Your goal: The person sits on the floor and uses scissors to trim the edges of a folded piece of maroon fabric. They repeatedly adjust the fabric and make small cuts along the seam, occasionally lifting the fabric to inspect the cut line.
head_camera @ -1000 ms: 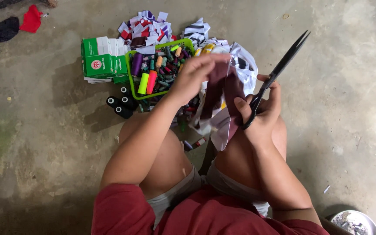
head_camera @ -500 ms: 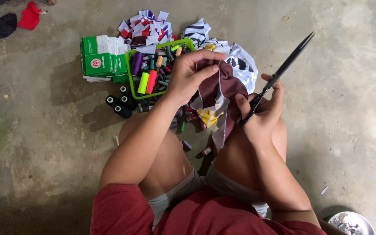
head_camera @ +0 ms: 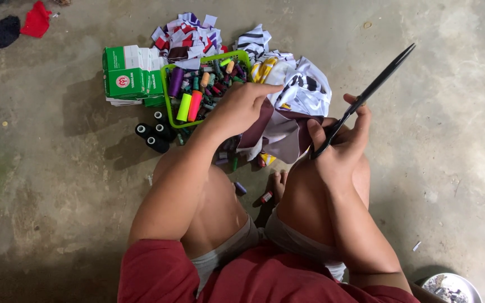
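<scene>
Left hand (head_camera: pixel 242 109) pinches the maroon cloth piece (head_camera: pixel 279 132) from its left edge, over the knees; right hand (head_camera: pixel 341 143) just right of it grips black scissors (head_camera: pixel 366 95), blades shut, long axis running far-right, near a green basket (head_camera: pixel 169 95) of thread spools

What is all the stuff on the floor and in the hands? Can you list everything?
Maroon and white cloth piece: one, held between both hands.
Black scissors: one pair, in right hand, blades pointing up-right.
Green plastic basket: one, holding many coloured thread spools.
Black thread spools: three, on floor left of basket.
Green and white boxes: a few, left of basket.
Pile of fabric scraps: mixed colours, behind basket.
Red cloth: one, top left.
Left hand: gripping cloth.
Right hand: holding scissors and cloth.
</scene>
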